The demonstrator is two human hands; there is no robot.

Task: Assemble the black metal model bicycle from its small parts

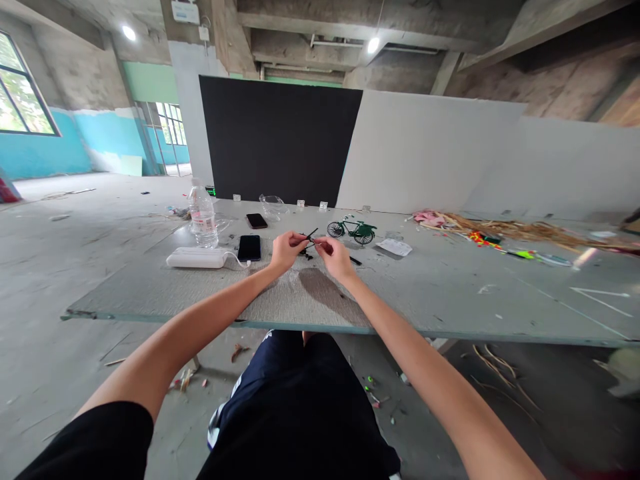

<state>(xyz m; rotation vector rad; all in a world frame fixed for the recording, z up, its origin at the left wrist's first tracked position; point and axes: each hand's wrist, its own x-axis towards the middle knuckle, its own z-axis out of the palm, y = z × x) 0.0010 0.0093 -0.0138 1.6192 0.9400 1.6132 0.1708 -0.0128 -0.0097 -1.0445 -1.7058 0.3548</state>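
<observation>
Both hands meet above the table, around a small, thin black part whose exact kind I cannot make out. My left hand pinches it from the left, fingers closed. From the other side my right hand also closes thumb and fingers on it. Several tiny dark pieces lie on the table just below the fingers. A green model bicycle stands upright a little beyond my right hand. Beside that hand lies a short black strip.
Left of my hands are two phones, a white power strip with a cable, and a clear plastic bottle. A white paper lies right of the bicycle. Dried stalks cover the far right. A black panel stands behind.
</observation>
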